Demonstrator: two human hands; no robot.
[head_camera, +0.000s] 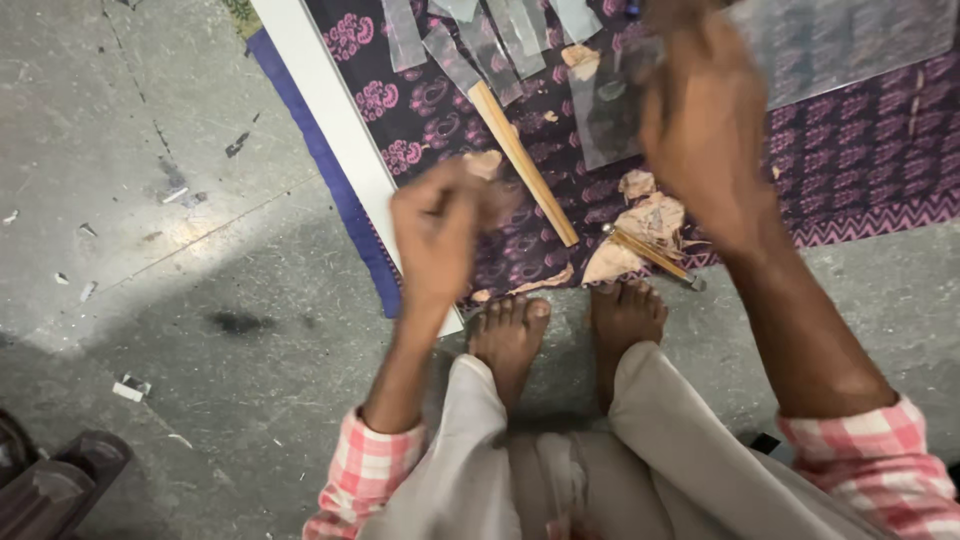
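**Hand positions above the patterned cloth**

The person sits on a grey concrete floor (200, 300), bare feet at the near edge of a purple patterned cloth (860, 160). Both forearms wear pink-and-white checked sleeves (370, 470).

Left hand (438, 232): raised over the near left part of the cloth, fingers curled inward. A small tan paper scrap (484, 163) shows at the fingertips; whether the fingers pinch it cannot be told, as the hand is blurred.

Right hand (700, 130): raised higher, over the middle of the cloth, fingers closed on the edge of a clear plastic sheet (610, 110). The sheet hangs to the left of the hand, above the cloth.

On the cloth:
- A long wooden stick (522, 162) lies diagonally between the two hands.
- A small hammer (652, 255) with a wooden handle lies near the right foot, resting on torn brown paper pieces (650, 215).
- Several clear plastic strips (490, 45) lie at the far edge.
- A larger clear sheet (850, 40) lies at the far right.

A white board (330, 110) borders the cloth's left edge.
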